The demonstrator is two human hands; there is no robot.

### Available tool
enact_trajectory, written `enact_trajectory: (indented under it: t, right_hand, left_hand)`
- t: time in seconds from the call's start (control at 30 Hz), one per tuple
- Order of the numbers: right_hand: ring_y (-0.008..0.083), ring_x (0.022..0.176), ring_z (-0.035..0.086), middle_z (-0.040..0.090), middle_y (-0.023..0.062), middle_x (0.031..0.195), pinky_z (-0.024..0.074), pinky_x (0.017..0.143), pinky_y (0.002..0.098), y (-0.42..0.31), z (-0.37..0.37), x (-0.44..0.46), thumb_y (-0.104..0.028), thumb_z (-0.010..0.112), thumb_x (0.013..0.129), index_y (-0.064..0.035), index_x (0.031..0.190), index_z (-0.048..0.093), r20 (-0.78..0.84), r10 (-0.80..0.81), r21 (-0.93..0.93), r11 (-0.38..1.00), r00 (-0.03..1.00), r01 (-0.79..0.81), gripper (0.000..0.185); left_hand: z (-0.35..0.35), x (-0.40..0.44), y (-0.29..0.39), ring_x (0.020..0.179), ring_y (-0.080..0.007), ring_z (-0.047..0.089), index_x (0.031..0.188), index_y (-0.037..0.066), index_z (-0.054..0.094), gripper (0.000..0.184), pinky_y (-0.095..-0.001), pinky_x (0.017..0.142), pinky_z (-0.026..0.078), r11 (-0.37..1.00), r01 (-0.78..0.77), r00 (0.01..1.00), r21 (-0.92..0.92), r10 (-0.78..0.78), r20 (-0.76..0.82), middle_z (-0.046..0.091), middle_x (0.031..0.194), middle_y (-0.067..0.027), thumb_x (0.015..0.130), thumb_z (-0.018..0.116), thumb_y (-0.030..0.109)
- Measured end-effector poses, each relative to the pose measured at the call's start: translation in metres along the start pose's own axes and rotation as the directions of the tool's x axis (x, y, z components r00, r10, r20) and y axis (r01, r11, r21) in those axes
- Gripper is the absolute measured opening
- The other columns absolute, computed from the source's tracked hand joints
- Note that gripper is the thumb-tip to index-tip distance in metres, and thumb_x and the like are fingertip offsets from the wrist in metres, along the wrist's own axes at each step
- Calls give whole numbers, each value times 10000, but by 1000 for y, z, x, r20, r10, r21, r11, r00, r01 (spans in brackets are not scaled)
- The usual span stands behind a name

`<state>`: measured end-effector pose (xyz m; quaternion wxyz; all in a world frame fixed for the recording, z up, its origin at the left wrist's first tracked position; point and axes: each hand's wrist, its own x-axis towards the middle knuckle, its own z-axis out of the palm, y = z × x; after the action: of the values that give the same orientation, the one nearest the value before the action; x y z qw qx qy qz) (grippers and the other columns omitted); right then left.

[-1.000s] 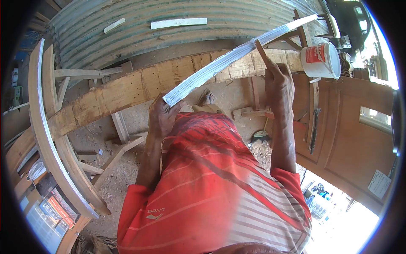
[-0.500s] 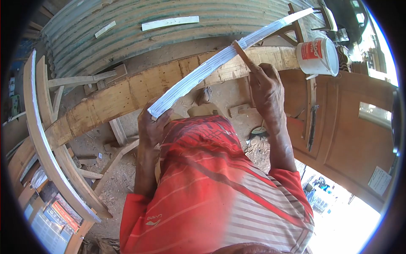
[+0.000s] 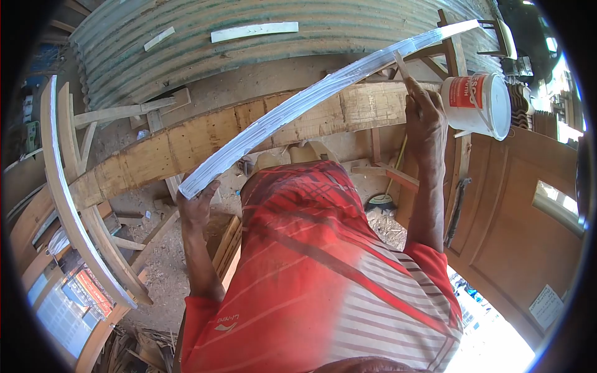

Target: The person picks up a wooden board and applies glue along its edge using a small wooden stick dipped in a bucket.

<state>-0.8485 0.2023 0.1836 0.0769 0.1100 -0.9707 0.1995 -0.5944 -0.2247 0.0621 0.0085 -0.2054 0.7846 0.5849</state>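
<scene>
A long wooden strip (image 3: 311, 104), streaked with white paint, slants from lower left to upper right above the wooden beam. My left hand (image 3: 198, 202) is closed around its near end. In my right hand (image 3: 426, 112) is a slim paintbrush (image 3: 404, 69), its tip against the lower edge of the strip toward the far end. The brush's bristles are hard to make out. Just right of that hand, a white paint bucket (image 3: 494, 107) with a red label sits at the beam's end.
A thick wooden beam (image 3: 149, 163) on legs crosses in front of me. Another strip with a white edge (image 3: 67, 205) leans at the left. White pieces (image 3: 255, 31) lie on corrugated metal sheeting (image 3: 186, 78). A brown wooden door (image 3: 497, 205) stands at the right.
The brush and my right hand have moved right along the strip toward its far end. My left hand has shifted left and down with the near end.
</scene>
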Motion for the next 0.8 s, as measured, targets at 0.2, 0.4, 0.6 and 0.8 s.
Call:
enact_trajectory:
  t: [0.2, 0.4, 0.6, 0.8]
  right_hand:
    - [331, 805, 713, 680, 149, 1005, 575, 708, 458, -48, -2, -22, -16, 680, 971, -115, 1385, 697, 184, -174, 186, 972, 967, 140, 426]
    - [346, 947, 709, 694, 123, 1078, 581, 792, 458, -59, -2, -31, -28, 721, 929, -128, 1330, 725, 211, -266, 202, 953, 941, 225, 413]
    - [334, 943, 709, 703, 135, 1090, 566, 824, 423, -5, -5, 3, -26, 709, 961, -160, 1369, 734, 112, -190, 17, 982, 975, 190, 430]
    - [325, 912, 704, 699, 144, 1048, 561, 806, 435, 77, -6, 52, -51, 703, 981, -229, 1396, 725, -48, -142, -98, 986, 989, 137, 452]
  left_hand:
    - [0, 0, 2, 1127, -211, 713, 1356, -40, 661, 556, -364, 1003, 562, 999, -21, 999, 39, 22, -24, 769, 1211, -133, 928, 875, 243]
    - [0, 0, 10, 1108, -212, 715, 1347, -35, 665, 524, -352, 988, 561, 997, -19, 999, 71, 21, -25, 765, 1204, -123, 920, 876, 183]
    - [-2, -4, 3, 1092, -217, 707, 1264, -41, 727, 417, -375, 990, 535, 997, 51, 998, 58, -49, -28, 759, 1185, -108, 952, 831, 216]
    - [4, -9, 13, 1058, -212, 704, 1217, -46, 731, 431, -360, 955, 540, 989, 135, 985, 54, -128, -115, 754, 1167, -105, 938, 851, 259]
